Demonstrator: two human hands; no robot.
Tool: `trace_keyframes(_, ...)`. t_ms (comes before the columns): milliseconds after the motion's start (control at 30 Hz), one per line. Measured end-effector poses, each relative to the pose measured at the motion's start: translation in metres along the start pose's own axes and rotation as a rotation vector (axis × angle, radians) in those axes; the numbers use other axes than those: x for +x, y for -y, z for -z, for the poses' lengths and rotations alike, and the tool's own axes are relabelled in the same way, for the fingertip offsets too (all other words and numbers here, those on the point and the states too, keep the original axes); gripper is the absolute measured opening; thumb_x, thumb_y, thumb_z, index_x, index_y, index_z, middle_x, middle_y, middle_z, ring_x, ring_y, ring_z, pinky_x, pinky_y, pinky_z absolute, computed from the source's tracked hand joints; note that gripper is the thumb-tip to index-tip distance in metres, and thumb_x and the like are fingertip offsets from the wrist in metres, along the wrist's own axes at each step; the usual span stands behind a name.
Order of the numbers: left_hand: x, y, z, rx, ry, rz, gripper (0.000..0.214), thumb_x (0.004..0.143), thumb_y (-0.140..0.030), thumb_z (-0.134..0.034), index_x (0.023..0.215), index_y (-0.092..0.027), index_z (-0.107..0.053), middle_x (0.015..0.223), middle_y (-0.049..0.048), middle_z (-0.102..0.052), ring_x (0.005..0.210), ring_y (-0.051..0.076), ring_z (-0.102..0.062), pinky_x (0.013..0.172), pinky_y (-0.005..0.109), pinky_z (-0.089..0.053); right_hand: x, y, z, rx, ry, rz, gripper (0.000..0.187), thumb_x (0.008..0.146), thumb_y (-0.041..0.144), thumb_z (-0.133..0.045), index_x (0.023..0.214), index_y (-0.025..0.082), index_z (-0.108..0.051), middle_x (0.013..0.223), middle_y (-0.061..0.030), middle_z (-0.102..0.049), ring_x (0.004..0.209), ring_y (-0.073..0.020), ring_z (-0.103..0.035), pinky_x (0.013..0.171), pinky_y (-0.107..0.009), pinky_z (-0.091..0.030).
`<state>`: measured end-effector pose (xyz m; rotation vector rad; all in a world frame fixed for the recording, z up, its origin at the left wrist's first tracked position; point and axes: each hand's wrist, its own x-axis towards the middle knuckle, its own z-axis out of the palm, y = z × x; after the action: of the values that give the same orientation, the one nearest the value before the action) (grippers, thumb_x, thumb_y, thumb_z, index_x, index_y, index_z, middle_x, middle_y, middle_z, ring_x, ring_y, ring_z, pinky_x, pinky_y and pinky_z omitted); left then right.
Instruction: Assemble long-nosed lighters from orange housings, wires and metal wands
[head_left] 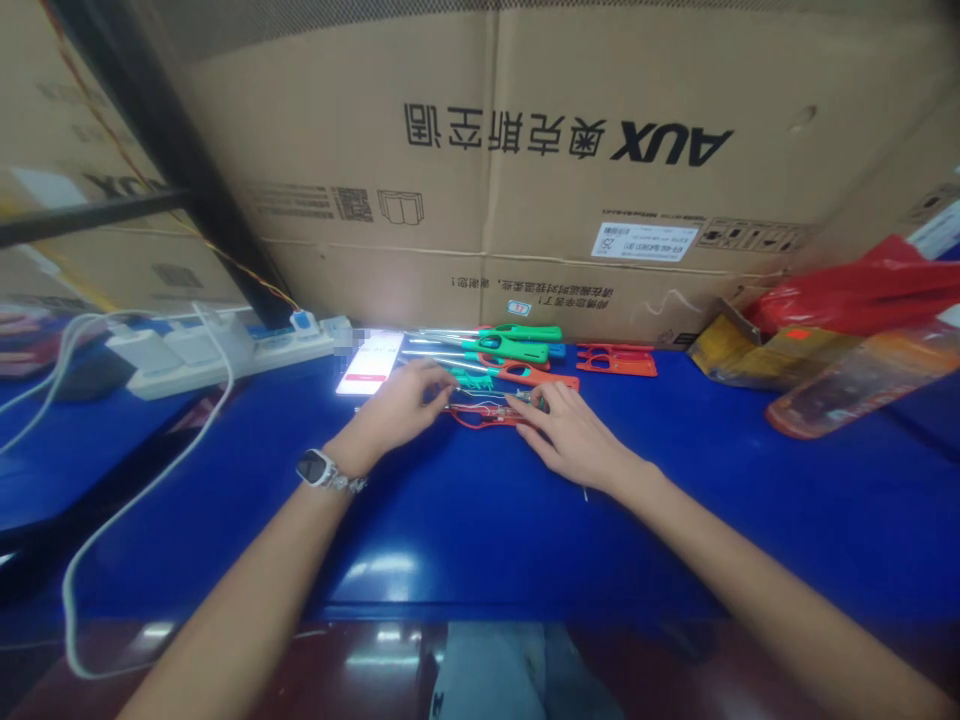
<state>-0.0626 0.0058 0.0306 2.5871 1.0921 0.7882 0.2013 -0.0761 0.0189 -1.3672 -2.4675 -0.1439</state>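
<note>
Both of my hands rest on a blue table (480,520) over a red long-necked lighter (487,413) that lies open with thin wires showing. My left hand (397,405), with a watch on its wrist, has its fingers curled and pinching the lighter's metal tube end. My right hand (566,425) presses fingers down on the lighter's red handle. Just behind lie several more lighters, green (517,348) and orange (536,375), with metal tubes pointing left. Two orange handle shells (616,360) lie to their right.
A lit phone (369,362) lies left of the lighters. A white power strip (225,350) with cables sits at the far left. A big cardboard box (525,170) walls off the back. Red and orange plastic bags (855,330) lie at the right.
</note>
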Motion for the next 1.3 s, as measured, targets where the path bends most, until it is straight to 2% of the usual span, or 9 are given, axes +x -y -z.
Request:
trace_keyframes(167,0.000,0.001,-0.009,-0.003,-0.005,0.005,0.022,0.095,-0.024,-0.050,0.094,-0.016,-0.071,0.088,0.0066,-0.064,0.084,0.021,-0.060,0.077,0.035,-0.048,0.048,-0.005,-0.003,0.121,-0.058,-0.214,0.028,0.099,0.031,-0.049,0.111,0.019,-0.070,0.101,-0.0093,-0.068,0.098,-0.0247,-0.060,0.086,-0.038,-0.045)
trace_keyframes(233,0.001,0.001,-0.011,-0.009,-0.006,0.005,0.021,0.095,-0.022,-0.050,0.094,-0.016,-0.071,0.088,0.0067,-0.064,0.084,0.022,-0.060,0.076,0.035,-0.048,0.072,-0.004,-0.009,0.122,-0.018,-0.313,0.023,0.094,0.033,-0.055,0.092,0.017,-0.072,0.091,-0.0088,-0.070,0.088,-0.0242,-0.062,0.079,-0.036,-0.044)
trace_keyframes(400,0.000,-0.002,-0.012,-0.021,0.001,-0.001,0.020,0.095,-0.022,-0.051,0.092,-0.017,-0.070,0.085,0.0058,-0.061,0.083,0.021,-0.059,0.076,0.035,-0.048,0.103,-0.002,-0.022,0.054,0.058,-0.404,0.019,0.088,0.025,-0.060,0.074,0.016,-0.068,0.087,-0.0099,-0.072,0.089,-0.0269,-0.065,0.081,-0.038,-0.041)
trace_keyframes(500,-0.001,-0.006,-0.011,-0.054,-0.022,0.003,0.016,0.095,-0.024,-0.053,0.095,-0.017,-0.067,0.090,0.0054,-0.060,0.082,0.019,-0.059,0.075,0.034,-0.049,0.099,-0.006,-0.019,0.157,-0.011,-0.446,0.019,0.088,0.024,-0.059,0.073,0.017,-0.069,0.082,-0.0075,-0.072,0.084,-0.0240,-0.065,0.081,-0.037,-0.040)
trace_keyframes(633,-0.002,-0.016,-0.009,-0.093,-0.120,-0.031,0.018,0.094,-0.027,-0.058,0.109,-0.018,-0.062,0.106,0.0069,-0.057,0.095,0.020,-0.058,0.080,0.034,-0.051,0.084,-0.009,-0.010,0.515,-0.168,-0.440,0.021,0.087,0.034,-0.061,0.075,0.018,-0.069,0.075,-0.0041,-0.070,0.071,-0.0184,-0.060,0.069,-0.031,-0.041)
trace_keyframes(833,-0.003,-0.033,-0.011,-0.097,-0.164,-0.150,0.026,0.090,-0.031,-0.067,0.113,-0.020,-0.061,0.111,0.0076,-0.061,0.106,0.023,-0.058,0.090,0.038,-0.051,0.060,0.016,-0.012,0.962,-0.235,-0.352,0.039,0.083,0.056,-0.062,0.072,0.019,-0.064,0.069,-0.0003,-0.064,0.063,-0.0144,-0.052,0.063,-0.028,-0.043)
trace_keyframes(1033,-0.004,-0.033,-0.011,-0.120,-0.161,-0.183,0.021,0.095,-0.029,-0.061,0.113,-0.018,-0.065,0.101,0.0075,-0.070,0.090,0.019,-0.066,0.081,0.032,-0.053,0.055,0.028,-0.018,0.992,-0.267,-0.391,0.045,0.087,0.060,-0.055,0.068,0.020,-0.057,0.063,0.0015,-0.055,0.061,-0.0135,-0.049,0.059,-0.027,-0.040)
trace_keyframes(1133,-0.003,-0.029,-0.011,-0.261,-0.098,-0.083,0.025,0.096,-0.031,-0.059,0.117,-0.019,-0.066,0.092,0.0045,-0.074,0.082,0.016,-0.070,0.078,0.029,-0.053,0.053,0.027,-0.018,0.959,-0.260,-0.358,0.040,0.093,0.051,-0.047,0.072,0.019,-0.059,0.065,0.0007,-0.056,0.062,-0.0138,-0.051,0.060,-0.027,-0.040)
trace_keyframes(1300,0.000,-0.022,-0.014,-0.624,-0.034,0.131,0.031,0.091,-0.042,-0.064,0.106,-0.015,-0.069,0.092,0.0067,-0.076,0.083,0.019,-0.073,0.077,0.031,-0.058,0.045,0.028,-0.016,0.850,-0.274,-0.307,0.016,0.088,0.033,-0.058,0.088,0.019,-0.065,0.074,-0.0002,-0.063,0.066,-0.0141,-0.053,0.064,-0.027,-0.044)
